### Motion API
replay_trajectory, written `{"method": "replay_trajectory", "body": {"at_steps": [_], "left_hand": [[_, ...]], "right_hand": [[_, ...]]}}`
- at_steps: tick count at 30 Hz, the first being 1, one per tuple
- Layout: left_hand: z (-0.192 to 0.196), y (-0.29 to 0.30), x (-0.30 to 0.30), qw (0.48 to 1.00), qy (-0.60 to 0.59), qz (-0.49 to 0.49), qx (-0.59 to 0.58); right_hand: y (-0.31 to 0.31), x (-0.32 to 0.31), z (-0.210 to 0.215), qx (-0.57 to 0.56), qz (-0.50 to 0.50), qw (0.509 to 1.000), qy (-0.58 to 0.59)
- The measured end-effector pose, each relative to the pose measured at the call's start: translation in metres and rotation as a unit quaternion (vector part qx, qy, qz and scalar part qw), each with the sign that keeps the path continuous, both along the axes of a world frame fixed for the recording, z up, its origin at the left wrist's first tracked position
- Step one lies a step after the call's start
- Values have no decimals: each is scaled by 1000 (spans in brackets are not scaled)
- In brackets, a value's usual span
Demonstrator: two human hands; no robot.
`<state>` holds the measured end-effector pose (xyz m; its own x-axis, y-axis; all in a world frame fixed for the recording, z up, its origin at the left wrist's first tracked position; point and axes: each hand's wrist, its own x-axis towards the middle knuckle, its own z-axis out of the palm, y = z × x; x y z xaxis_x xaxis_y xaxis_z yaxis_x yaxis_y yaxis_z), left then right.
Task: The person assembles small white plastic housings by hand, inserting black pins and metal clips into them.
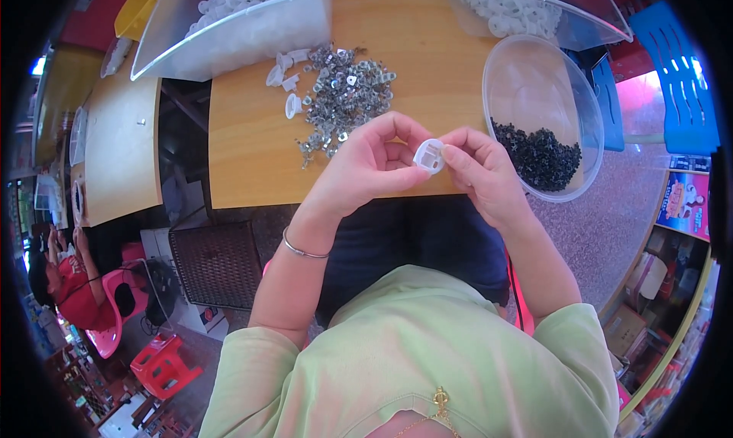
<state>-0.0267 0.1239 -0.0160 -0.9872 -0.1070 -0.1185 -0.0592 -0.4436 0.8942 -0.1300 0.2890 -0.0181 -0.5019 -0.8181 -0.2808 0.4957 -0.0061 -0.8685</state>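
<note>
Over the near edge of the wooden table, my left hand (369, 163) pinches a small round white plastic part (429, 156) between thumb and fingers. The part has a squarish recess facing up. My right hand (484, 171) meets it from the right, thumb and forefinger closed together at its rim. Whether a tiny piece sits between those right fingertips is hidden. Beyond my left hand spreads a pile of small shiny metal clips (347, 90). A few loose white plastic parts (293, 105) lie at the pile's left side.
Two clear bins of white parts, a left bin (252, 47) and a right bin (584, 19), stand at the back. A round clear tub (527, 64) holds small black pieces (540, 157). Another person (76, 289) sits far left, near a red stool (164, 367).
</note>
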Motion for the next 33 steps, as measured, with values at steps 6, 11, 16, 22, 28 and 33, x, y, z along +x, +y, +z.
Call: {"method": "replay_trajectory", "body": {"at_steps": [6,11,16,22,28,33], "left_hand": [[-7,-9,2,1000,9,8,0],[-12,-24,5,993,6,64,103],[-17,-26,5,982,42,80,167],[-18,-23,4,980,39,79,176],[-14,-21,2,974,46,83,204],[-18,-18,2,977,57,72,195]], "right_hand": [[-1,1,0,-45,27,994,-98],[-3,2,2,-15,84,990,-111],[-4,3,6,-14,106,989,-107],[-5,3,10,3,96,991,-92],[-6,2,7,6,89,993,-75],[-7,4,7,24,89,994,-53]]}}
